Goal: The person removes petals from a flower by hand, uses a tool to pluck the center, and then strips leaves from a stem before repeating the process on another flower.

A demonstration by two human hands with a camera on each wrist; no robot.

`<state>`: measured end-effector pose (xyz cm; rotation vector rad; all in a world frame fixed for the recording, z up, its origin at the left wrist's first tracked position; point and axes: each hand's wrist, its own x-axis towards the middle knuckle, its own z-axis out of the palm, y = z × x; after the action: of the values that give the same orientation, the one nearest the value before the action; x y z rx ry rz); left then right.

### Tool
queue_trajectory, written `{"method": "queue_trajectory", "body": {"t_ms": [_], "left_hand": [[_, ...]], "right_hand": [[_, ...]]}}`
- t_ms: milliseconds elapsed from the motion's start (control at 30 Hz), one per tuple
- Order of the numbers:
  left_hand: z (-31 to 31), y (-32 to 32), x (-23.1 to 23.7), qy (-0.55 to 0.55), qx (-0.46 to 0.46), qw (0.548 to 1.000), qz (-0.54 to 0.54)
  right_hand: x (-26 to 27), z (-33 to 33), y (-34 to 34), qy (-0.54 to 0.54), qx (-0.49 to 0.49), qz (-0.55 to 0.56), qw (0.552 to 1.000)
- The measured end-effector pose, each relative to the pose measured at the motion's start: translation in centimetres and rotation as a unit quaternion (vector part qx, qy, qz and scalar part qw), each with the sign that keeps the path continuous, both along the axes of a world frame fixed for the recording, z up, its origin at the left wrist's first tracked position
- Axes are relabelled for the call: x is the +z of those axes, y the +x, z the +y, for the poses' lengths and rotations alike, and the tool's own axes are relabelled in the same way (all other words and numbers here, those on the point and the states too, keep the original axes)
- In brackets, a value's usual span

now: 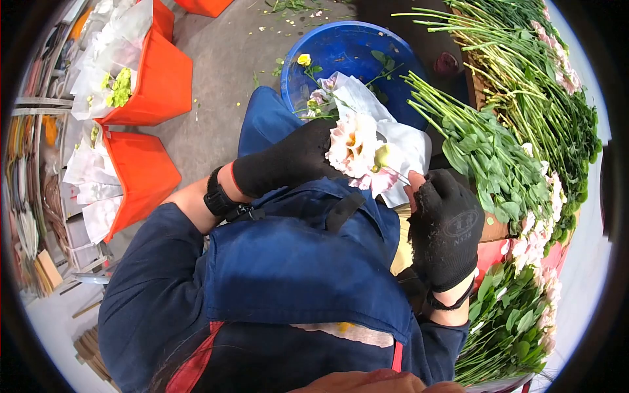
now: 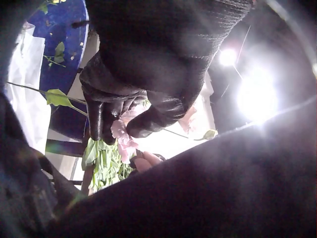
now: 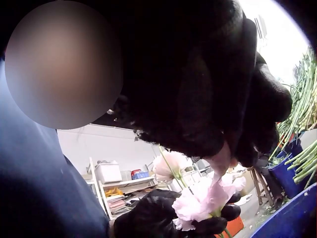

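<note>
Pale pink flowers [image 1: 352, 145] with a yellowish bud [image 1: 386, 157] are in front of the body. My black-gloved left hand [image 1: 291, 157] grips them from the left, its fingers partly behind the blooms; in the left wrist view the hand [image 2: 143, 64] curls around a pink bloom [image 2: 123, 136]. My right hand [image 1: 449, 226], its bare fingertips showing, pinches at the right edge of the flowers beside the bud. In the right wrist view the right hand [image 3: 213, 94] is at a petal above the bloom [image 3: 200, 198]. What exactly it pinches is partly hidden.
A blue tub [image 1: 393, 40] with a white wrapper [image 1: 400, 141] and cut stems is just ahead. Bunches of green-stemmed flowers [image 1: 481, 134] lie along the right. Orange buckets [image 1: 141, 177] with wrapped flowers stand on the left, beside shelving.
</note>
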<state>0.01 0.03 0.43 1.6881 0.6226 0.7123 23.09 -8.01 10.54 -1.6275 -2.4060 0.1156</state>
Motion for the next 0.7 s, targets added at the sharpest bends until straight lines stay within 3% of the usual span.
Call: {"method": "queue_trajectory", "body": {"t_ms": [367, 700], "left_hand": [[0.3, -0.3, -0.7, 0.056, -0.010, 0.997, 0.048], [-0.1, -0.1, 1.0, -0.035, -0.010, 0.999, -0.007]], "right_hand": [[0.4, 0.2, 0.3, -0.026, 0.009, 0.018, 0.999], [0.0, -0.1, 0.6, -0.001, 0.018, 0.047, 0.999]]}}
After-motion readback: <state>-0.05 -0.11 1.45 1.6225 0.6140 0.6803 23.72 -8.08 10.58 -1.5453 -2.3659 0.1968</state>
